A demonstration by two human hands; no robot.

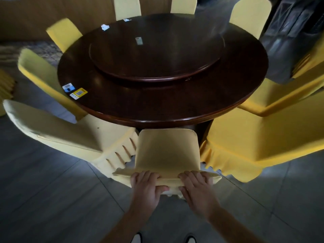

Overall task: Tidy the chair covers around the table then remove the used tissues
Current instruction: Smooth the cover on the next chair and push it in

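A chair in a yellow cover (167,151) stands right in front of me, its seat tucked under the round dark wooden table (157,111). My left hand (146,185) and my right hand (197,185) both grip the top edge of its backrest, fingers over the front and thumbs behind. A crumpled white tissue (104,27) lies on the far left of the table, and another white scrap (127,20) lies at the far edge.
Several more yellow-covered chairs ring the table, close on my left (57,132) and right (263,137). A lazy Susan (156,74) fills the table's middle with a small pack (139,40) on it. Two sticker cards (74,90) sit near the left rim. Grey tiled floor lies below.
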